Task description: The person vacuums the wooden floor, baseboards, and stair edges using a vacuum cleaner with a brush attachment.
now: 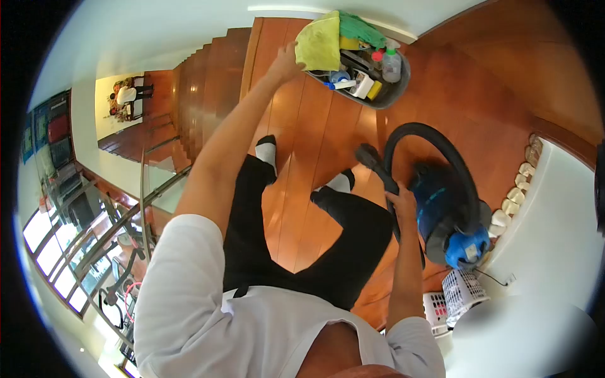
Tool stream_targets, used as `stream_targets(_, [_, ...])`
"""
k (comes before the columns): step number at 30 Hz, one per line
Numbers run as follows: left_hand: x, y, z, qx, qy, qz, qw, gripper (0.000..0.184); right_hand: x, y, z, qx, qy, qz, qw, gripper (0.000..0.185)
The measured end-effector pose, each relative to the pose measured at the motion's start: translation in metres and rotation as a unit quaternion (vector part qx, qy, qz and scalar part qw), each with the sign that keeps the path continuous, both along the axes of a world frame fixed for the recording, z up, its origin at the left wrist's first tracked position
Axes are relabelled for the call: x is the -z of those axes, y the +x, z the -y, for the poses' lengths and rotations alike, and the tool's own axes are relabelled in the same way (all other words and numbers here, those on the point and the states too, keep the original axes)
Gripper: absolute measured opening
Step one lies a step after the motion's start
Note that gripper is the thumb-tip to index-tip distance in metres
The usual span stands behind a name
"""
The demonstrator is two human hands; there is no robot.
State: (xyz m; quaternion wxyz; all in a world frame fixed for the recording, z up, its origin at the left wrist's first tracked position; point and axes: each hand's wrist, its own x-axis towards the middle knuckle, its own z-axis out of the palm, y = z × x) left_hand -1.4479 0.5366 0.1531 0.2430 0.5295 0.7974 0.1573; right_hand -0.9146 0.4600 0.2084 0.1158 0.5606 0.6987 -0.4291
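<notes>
My left hand (287, 64) reaches far forward and is closed at the edge of a yellow cloth (318, 43). The cloth hangs over the side of a grey tub (395, 91), and whether my fingers also grip the tub's rim is hidden. In the tub lie a green cloth (360, 28), a clear spray bottle (391, 65) with a green head, a white brush-like item (362, 84) and other cleaning things. My right hand (403, 205) is wrapped round the black vacuum hose handle (379, 165). Just right of it stands a blue and black vacuum cleaner (435, 211), its hose arching above.
Wooden stairs (211, 82) descend at the left, beside a metal and glass railing (167, 186). Slippers (517, 195) line the right wall, near white plastic baskets (463, 293). Two socked feet (267, 154) are on the wooden floor. Further off at the left, a person (128, 94) appears.
</notes>
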Motion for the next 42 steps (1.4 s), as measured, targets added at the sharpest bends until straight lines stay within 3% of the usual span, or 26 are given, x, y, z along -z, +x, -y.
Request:
stream_targets(1, [-0.003, -0.011, -0.008, -0.017, 0.023, -0.029, 0.999, 0.072, 0.043, 0.022, 0.003, 0.027, -0.015, -0.015, 0.999, 0.048])
stream_targets(3, [0.027, -0.040, -0.031, -0.002, 0.004, -0.010, 1.000, 0.066, 0.079, 0.018, 0.013, 0.163, -0.096, -0.078, 0.979, 0.042])
stream_targets(4, [0.054, -0.057, -0.038, -0.010, -0.004, -0.030, 0.999, 0.063, 0.062, 0.003, 0.003, 0.272, -0.158, -0.118, 0.942, 0.039])
stream_targets(6, [0.091, -0.077, -0.056, -0.018, -0.071, -0.067, 0.995, 0.059, 0.078, 0.000, -0.008, 0.219, -0.168, -0.036, 0.960, 0.032])
stream_targets(7, [0.120, -0.095, -0.064, 0.010, -0.062, -0.064, 0.996, 0.058, 0.097, 0.006, -0.004, 0.169, -0.108, -0.008, 0.980, 0.048])
stream_targets(10, [0.112, -0.097, -0.075, 0.011, -0.119, 0.038, 0.992, 0.062, 0.142, 0.043, -0.001, 0.092, -0.053, -0.062, 0.992, 0.040])
stream_targets(14, [0.087, -0.092, -0.076, 0.021, -0.156, 0.252, 0.955, 0.070, 0.091, -0.004, -0.010, 0.183, -0.081, 0.031, 0.979, 0.033])
stream_targets(16, [0.097, -0.099, -0.071, 0.063, -0.114, 0.315, 0.940, 0.072, 0.098, 0.009, -0.003, 0.178, -0.075, 0.058, 0.979, 0.030])
stream_targets(18, [0.073, -0.094, -0.058, 0.069, -0.142, 0.344, 0.925, 0.075, 0.089, 0.001, 0.008, 0.203, -0.047, -0.016, 0.978, 0.030])
stream_targets(20, [0.081, -0.099, -0.055, 0.078, -0.141, 0.395, 0.904, 0.081, 0.078, -0.005, 0.013, 0.171, -0.043, 0.057, 0.983, 0.037])
stream_targets(22, [0.089, -0.105, -0.049, 0.079, -0.143, 0.378, 0.911, 0.086, 0.083, -0.004, 0.031, 0.160, 0.070, 0.064, 0.983, 0.047])
stream_targets(25, [0.077, -0.108, -0.045, 0.096, -0.192, 0.334, 0.918, 0.089, 0.075, -0.011, 0.041, 0.113, 0.147, 0.151, 0.971, 0.054])
stream_targets(28, [0.064, -0.082, -0.019, 0.009, -0.062, 0.402, 0.913, 0.078, 0.051, -0.039, 0.034, 0.158, 0.062, 0.189, 0.967, 0.059])
stream_targets(31, [0.099, -0.093, -0.031, 0.053, -0.085, 0.468, 0.878, 0.079, 0.056, -0.034, 0.033, 0.127, 0.073, 0.207, 0.967, 0.057])
stream_targets(34, [0.105, -0.091, -0.031, 0.051, -0.076, 0.459, 0.884, 0.074, 0.064, -0.022, 0.038, 0.092, 0.107, 0.155, 0.978, 0.055])
stream_targets(37, [0.086, -0.072, -0.015, 0.009, -0.077, 0.428, 0.901, 0.072, 0.074, -0.014, 0.048, 0.085, 0.122, 0.158, 0.976, 0.053])
stream_targets(40, [0.105, -0.067, 0.019, -0.069, -0.002, 0.463, 0.884, 0.073, 0.093, 0.002, 0.081, 0.108, 0.179, 0.143, 0.967, 0.052])
stream_targets(42, [0.094, -0.070, 0.045, -0.087, -0.039, 0.434, 0.896, 0.076, 0.104, 0.011, 0.098, 0.128, 0.202, 0.123, 0.963, 0.051])
